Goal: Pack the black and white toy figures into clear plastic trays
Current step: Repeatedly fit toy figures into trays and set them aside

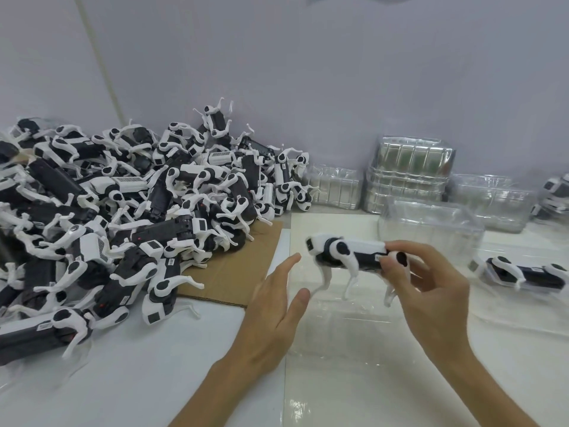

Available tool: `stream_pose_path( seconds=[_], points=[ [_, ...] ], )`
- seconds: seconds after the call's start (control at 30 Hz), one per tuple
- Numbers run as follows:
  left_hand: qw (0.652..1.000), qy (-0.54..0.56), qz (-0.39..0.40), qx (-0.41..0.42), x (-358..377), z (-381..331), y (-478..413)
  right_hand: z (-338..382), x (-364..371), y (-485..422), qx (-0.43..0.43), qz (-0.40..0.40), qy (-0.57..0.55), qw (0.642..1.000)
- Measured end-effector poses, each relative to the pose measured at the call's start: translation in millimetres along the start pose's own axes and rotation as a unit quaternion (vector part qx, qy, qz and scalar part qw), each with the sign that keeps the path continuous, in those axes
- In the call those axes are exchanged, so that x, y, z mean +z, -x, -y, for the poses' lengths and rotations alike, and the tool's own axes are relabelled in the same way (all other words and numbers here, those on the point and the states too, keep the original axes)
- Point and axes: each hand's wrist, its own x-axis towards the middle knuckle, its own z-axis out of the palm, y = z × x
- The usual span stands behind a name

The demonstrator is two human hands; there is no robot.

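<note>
- Plastic toy figure (pixel 348 252), judged light and rigid; thin white legs likely fragile, so best gripped by body.
- Pinched at rear end by right hand (pixel 431 291); nothing held in left hand (pixel 274 306), fingers spread.

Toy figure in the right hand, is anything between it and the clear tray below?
Nothing visible. The right hand holds the toy figure above the clear tray; the open left hand is beside it, not under.
</note>
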Motion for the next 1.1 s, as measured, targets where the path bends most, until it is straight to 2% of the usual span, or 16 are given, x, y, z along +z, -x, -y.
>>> stream_pose_path(
  seconds=[0.1,0.17,0.5,0.73,0.83,0.97,1.1],
  points=[
    [1.000,0.008,-0.008,-0.006,0,-1,0,-2,1,1,-0.017,0.027,0.063,0.997],
    [1.000,0.007,-0.010,0.002,0,-2,-1,-4,-1,-1,0.004,0.036,0.083,0.996],
    [0.999,-0.033,-0.004,0.026,-4,-8,-1,-6,-9,-11,0.068,0.049,0.104,0.991],
    [0.999,-0.039,0.011,0.033,-3,-5,-3,-1,-17,-16,0.047,0.186,0.124,0.974],
    [0.999,-0.039,0.017,0.030,-1,-3,-4,-2,-19,-17,0.049,0.195,0.107,0.974],
    [0.999,-0.045,0.012,0.019,-1,-2,-5,-8,-19,-16,0.053,0.227,0.168,0.958],
    [0.998,-0.061,0.008,0.019,-3,-5,-6,-13,-20,-16,0.069,0.231,0.170,0.955]
  ],
)
